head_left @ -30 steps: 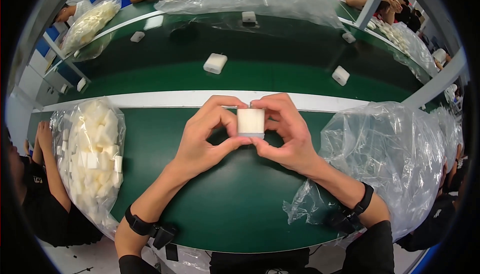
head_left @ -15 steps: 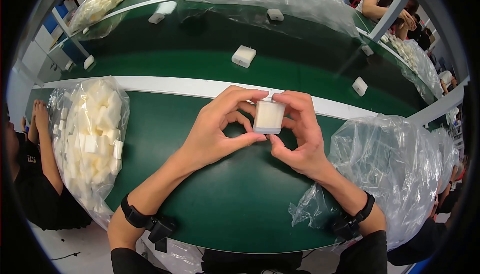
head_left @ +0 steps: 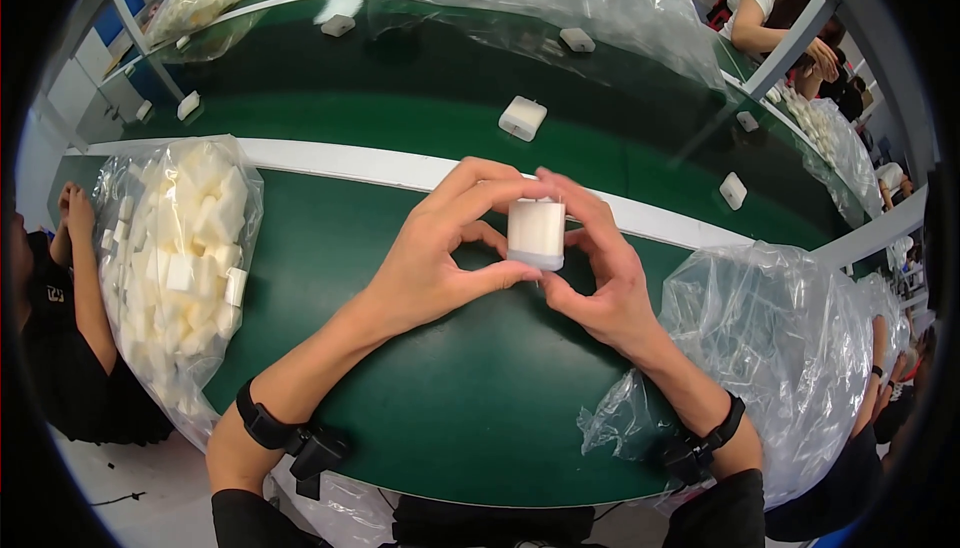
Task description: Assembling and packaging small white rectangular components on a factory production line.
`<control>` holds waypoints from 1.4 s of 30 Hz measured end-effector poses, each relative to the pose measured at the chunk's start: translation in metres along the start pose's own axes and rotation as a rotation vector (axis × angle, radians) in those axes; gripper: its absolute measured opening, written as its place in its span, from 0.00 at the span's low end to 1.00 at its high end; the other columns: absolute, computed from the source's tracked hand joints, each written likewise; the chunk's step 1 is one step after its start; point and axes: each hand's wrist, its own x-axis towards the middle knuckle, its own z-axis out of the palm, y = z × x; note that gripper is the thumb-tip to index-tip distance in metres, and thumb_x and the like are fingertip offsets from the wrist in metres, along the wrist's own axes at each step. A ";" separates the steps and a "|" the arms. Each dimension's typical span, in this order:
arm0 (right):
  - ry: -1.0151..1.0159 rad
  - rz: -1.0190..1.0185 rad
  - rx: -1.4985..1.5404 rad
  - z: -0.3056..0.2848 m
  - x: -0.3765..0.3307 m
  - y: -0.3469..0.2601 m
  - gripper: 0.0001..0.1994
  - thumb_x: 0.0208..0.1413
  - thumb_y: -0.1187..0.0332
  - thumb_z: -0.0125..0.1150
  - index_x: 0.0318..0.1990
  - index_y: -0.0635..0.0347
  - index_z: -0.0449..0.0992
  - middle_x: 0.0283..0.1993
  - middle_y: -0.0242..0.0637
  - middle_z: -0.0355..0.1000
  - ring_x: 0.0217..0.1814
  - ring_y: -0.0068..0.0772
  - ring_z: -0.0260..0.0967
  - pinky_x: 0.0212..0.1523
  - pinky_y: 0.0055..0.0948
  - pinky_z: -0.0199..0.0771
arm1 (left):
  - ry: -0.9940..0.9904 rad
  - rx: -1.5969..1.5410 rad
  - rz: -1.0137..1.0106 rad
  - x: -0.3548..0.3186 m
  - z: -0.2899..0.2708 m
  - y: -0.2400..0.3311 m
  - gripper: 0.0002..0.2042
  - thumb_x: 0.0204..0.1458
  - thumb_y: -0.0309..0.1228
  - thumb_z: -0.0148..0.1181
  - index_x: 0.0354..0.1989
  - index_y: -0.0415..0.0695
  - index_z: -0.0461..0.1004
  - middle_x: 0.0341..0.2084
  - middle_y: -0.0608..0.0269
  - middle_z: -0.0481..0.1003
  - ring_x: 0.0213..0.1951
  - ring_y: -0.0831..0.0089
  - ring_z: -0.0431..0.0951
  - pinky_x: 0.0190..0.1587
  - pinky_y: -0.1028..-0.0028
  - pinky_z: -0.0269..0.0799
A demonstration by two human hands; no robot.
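Note:
Both hands hold one small white boxy part above the green table. My left hand grips it from the left with thumb below and fingers arched over the top. My right hand pinches it from the right side. The part stands upright, its lower edge slightly greyer. Both wrists carry black bands.
A clear bag full of white parts lies at the left. A crumpled, mostly empty clear bag lies at the right. Loose white parts ride the green belt beyond the white strip. Other people sit at the left and far right.
The view has tilted and shifted, so hands and part sit a little further right and lower. Both hands still grip the white part; the loose parts on the belt appear displaced.

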 end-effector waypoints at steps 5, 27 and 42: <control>-0.002 0.016 0.074 -0.001 -0.003 -0.002 0.36 0.50 0.82 0.64 0.70 0.59 0.65 0.70 0.44 0.61 0.56 0.32 0.69 0.45 0.26 0.77 | 0.025 0.105 -0.003 -0.001 -0.002 -0.001 0.32 0.44 0.20 0.75 0.62 0.43 0.73 0.57 0.58 0.66 0.51 0.70 0.73 0.42 0.75 0.81; 0.171 0.356 -0.705 -0.051 -0.002 0.017 0.36 0.57 0.71 0.66 0.72 0.64 0.55 0.76 0.59 0.46 0.74 0.52 0.56 0.63 0.41 0.70 | -0.015 0.042 -0.129 -0.001 0.004 0.001 0.41 0.51 0.24 0.72 0.73 0.45 0.53 0.61 0.53 0.60 0.51 0.69 0.73 0.44 0.75 0.79; 0.127 0.024 0.182 0.073 0.024 -0.072 0.25 0.64 0.66 0.55 0.66 0.64 0.63 0.59 0.45 0.68 0.57 0.41 0.72 0.50 0.33 0.79 | -0.006 0.202 -0.083 -0.013 -0.006 -0.023 0.06 0.56 0.25 0.63 0.38 0.37 0.74 0.40 0.58 0.68 0.38 0.68 0.76 0.43 0.70 0.76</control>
